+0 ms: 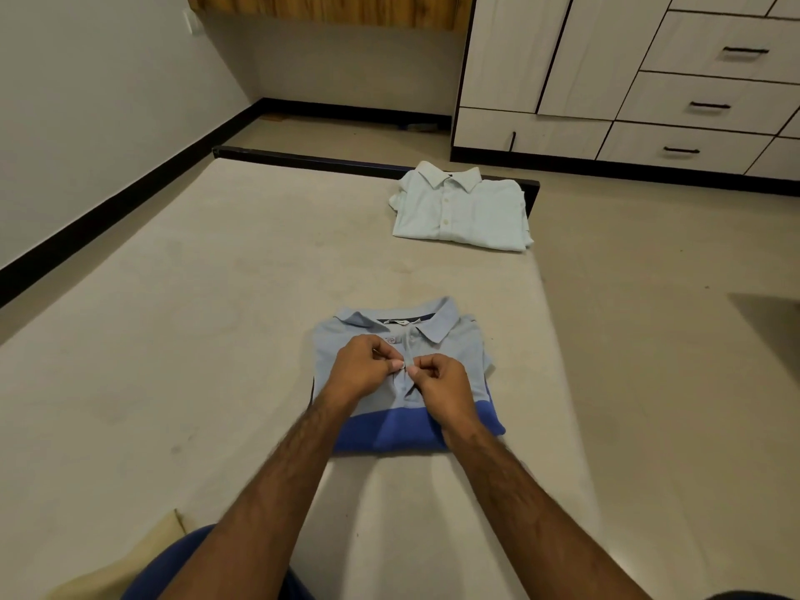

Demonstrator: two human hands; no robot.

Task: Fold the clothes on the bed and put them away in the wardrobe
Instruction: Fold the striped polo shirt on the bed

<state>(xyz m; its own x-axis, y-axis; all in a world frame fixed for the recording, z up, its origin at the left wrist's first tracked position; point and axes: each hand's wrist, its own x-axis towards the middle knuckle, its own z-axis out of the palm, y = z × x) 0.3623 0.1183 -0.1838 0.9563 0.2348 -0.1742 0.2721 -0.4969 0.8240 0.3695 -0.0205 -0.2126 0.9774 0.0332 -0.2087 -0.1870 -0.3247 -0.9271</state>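
Bed [182, 296]: pale mattress, dark frame at far end. Left hand [361, 368]: fingers curled, pinching placket of folded blue polo shirt [461, 352] lying mid-bed. Right hand [441, 381]: fingers curled, pinching same placket, thumbs nearly touching. Folded white shirt [461, 212]: far right bed corner. Wardrobe [649, 75]: beyond, doors and drawers closed.

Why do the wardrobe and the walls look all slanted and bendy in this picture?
Head view: the wide-angle lens bends straight lines, so the wardrobe leans near the edge; the light is soft and even; both hands and the polo shirt look sharp, with faint arm shadows on the bed.
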